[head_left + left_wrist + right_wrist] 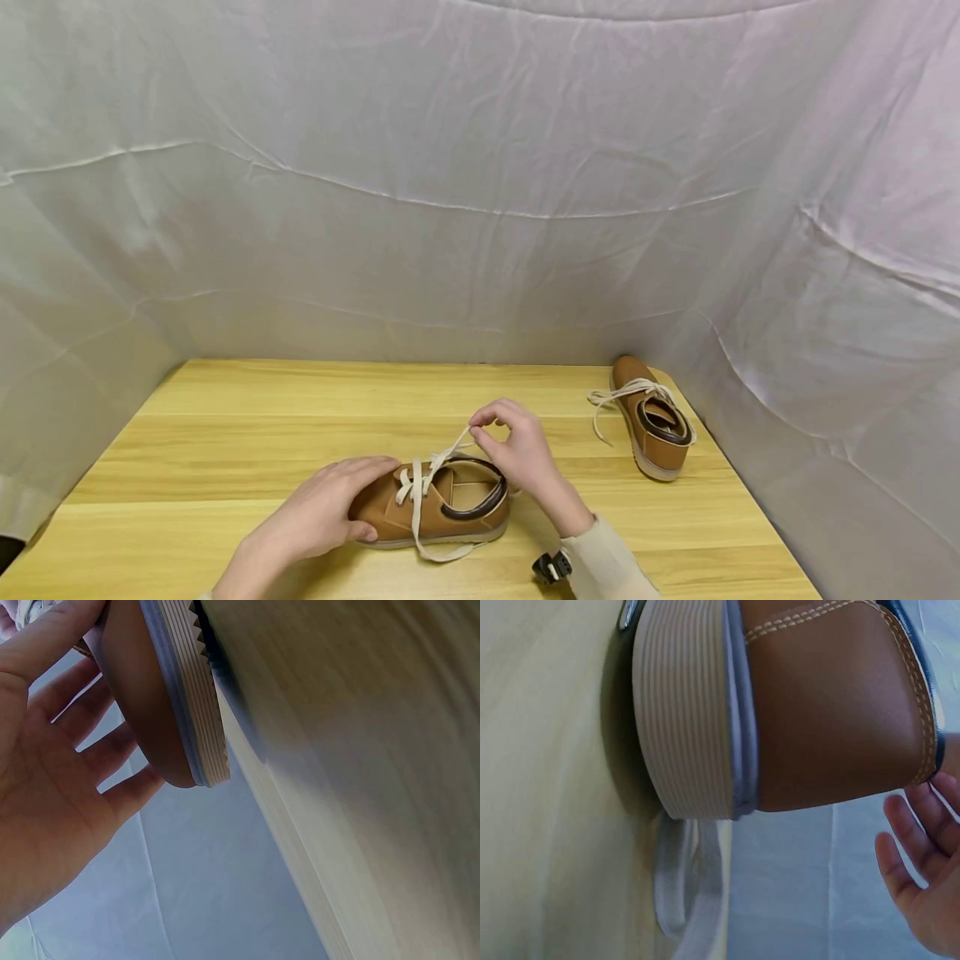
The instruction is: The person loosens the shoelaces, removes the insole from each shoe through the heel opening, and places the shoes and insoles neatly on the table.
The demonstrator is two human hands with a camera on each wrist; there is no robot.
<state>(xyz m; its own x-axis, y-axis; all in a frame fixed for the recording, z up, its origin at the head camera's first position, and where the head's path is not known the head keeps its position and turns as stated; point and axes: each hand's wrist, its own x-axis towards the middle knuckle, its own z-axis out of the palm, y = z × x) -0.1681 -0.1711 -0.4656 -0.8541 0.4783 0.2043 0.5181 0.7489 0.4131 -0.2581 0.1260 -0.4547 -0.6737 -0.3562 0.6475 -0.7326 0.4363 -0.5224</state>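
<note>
A brown leather shoe [390,521] lies sole down on the wooden table, its toe pointing left. Around the toe, my left hand [318,508] holds the shoe, thumb on the near side and fingers on the far side; the left wrist view shows this hand [67,765] against the toe of the shoe [135,697]. Between thumb and index finger, my right hand [517,446] pinches a cream shoelace [453,447], raised above the opening. Another length of lace hangs over the near side onto the table. In the right wrist view, the fingers of this hand [930,855] are beside the heel [832,712].
A second brown shoe [663,454] with loose cream laces stands at the back right of the table [225,433]. A small black object [551,568] is by the right sleeve [607,562]. Grey-white cloth [450,250] hangs behind and along the sides.
</note>
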